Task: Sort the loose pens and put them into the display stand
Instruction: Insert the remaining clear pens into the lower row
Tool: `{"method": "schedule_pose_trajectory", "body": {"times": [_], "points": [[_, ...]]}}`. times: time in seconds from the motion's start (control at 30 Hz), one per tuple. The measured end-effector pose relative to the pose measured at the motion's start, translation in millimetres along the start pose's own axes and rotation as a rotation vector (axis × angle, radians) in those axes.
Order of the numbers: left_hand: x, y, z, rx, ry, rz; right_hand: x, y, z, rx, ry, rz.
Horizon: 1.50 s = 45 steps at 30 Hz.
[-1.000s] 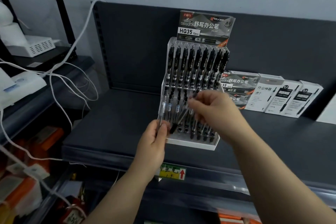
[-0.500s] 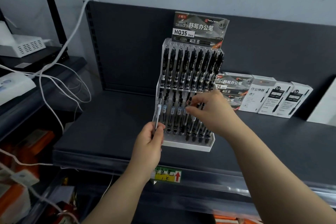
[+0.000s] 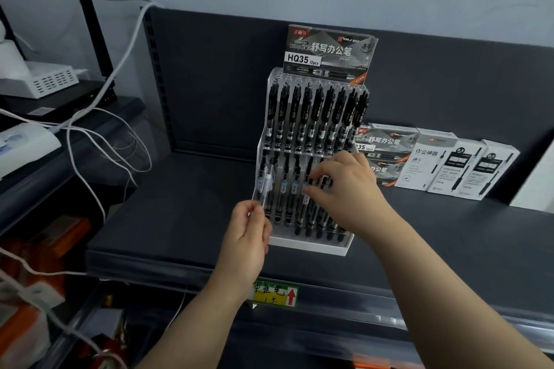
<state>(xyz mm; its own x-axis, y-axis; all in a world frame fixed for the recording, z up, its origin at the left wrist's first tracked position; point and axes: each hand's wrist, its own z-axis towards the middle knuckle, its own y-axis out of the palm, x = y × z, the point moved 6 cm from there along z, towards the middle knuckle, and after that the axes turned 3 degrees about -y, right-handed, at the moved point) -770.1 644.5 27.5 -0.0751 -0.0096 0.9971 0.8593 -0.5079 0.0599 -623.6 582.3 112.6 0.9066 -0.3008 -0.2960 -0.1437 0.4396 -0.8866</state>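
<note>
Standing on the dark shelf (image 3: 186, 219), the clear display stand (image 3: 311, 244) carries two rows of black pens. Right hand (image 3: 344, 192) pinches a lower-row pen (image 3: 306, 193); left hand (image 3: 248, 237) grips a clear pen (image 3: 265, 186) at the stand's left edge.

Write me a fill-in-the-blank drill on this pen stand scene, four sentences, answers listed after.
1. The left hand pinches a clear pen at the stand's ____ edge.
2. The right hand reaches into the display stand's ____ tier.
3. The header card reads HQ35 and ____ pcs.
4. The white pen boxes sit to the stand's ____.

Answers: left; lower; 12; right
</note>
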Motion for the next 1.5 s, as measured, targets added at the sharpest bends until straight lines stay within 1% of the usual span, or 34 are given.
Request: {"method": "schedule_pose_trajectory", "body": {"times": [0.1,0.17,0.2,0.33,0.5,0.57,0.67,0.83,0.9,1.0,1.07,1.13,1.2,1.33,1.5], "points": [[0,4,-1,-0.041,-0.007,-0.031,-2,-4,-1,0.050,-0.022,0.056],[2,7,-3,-0.072,-0.008,-0.047,-7,-12,-3,0.106,-0.056,0.144],[3,9,-3,-0.090,-0.001,-0.043,-10,-15,-4,0.104,-0.061,0.205],[10,15,-7,-0.152,0.054,-0.048,-21,-15,-6,-0.012,-0.043,0.489],[18,14,-8,-0.131,0.107,-0.089,-20,-13,-9,-0.068,0.024,0.696],[19,13,-7,-0.114,0.115,-0.121,-18,-13,-8,-0.066,0.054,0.721],[18,13,-5,-0.111,0.120,-0.107,-18,-14,-6,-0.047,0.054,0.723],[17,11,1,-0.127,0.124,-0.120,-20,-15,-3,-0.118,0.003,0.878],[16,11,3,-0.138,0.121,-0.101,-19,-16,-1,-0.112,-0.002,0.860],[12,5,9,-0.093,0.141,0.014,-12,-20,5,-0.013,0.027,0.725],[6,-6,16,0.015,0.189,0.213,-8,-22,8,0.048,0.029,0.625],[-4,-18,25,0.111,0.215,0.428,-7,-18,10,0.058,0.028,0.548],[-15,-24,34,0.137,0.186,0.554,-8,-11,9,0.053,0.017,0.467],[-33,-25,47,0.120,0.077,0.594,-13,-4,5,0.061,-0.023,0.336],[-42,-25,55,0.080,-0.043,0.497,-17,4,6,0.041,-0.065,0.128]]}}
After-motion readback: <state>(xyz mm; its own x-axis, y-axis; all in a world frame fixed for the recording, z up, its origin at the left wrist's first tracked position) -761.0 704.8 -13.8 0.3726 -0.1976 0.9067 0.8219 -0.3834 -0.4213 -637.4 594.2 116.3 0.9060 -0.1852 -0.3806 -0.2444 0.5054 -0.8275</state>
